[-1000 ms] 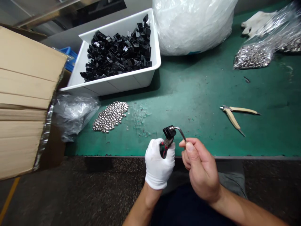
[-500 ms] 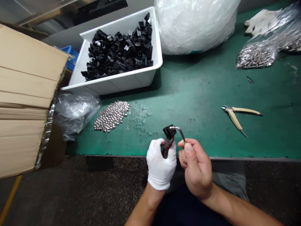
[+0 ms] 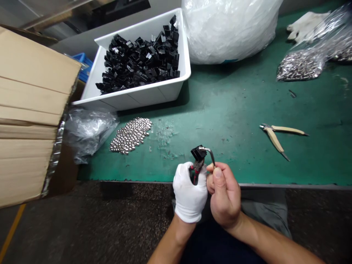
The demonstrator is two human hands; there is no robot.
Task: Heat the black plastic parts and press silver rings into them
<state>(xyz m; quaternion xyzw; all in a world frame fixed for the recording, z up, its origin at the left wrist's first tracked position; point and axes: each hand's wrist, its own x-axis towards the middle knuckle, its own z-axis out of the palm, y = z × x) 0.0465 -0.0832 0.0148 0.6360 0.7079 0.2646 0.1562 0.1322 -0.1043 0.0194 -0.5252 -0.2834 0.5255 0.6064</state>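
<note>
Nearest, the gloved left hand [image 3: 189, 198] grips red-handled pliers [image 3: 197, 169], which hold a black part [image 3: 197, 153] near the front edge of the surface [image 3: 228, 113]. The bare right hand [image 3: 226, 196] pinches a bent metal rod [image 3: 211, 154], its tip at the part. Uneven rod pressure could twist the part loose; a slack grip could cause slipping. The pliers' long axis runs near to far, tips far; the rod extends far, then bends left. The part's own long axis is unclear. Farther left sit metal pieces [image 3: 131, 135], then a white tray [image 3: 154, 94].
</note>
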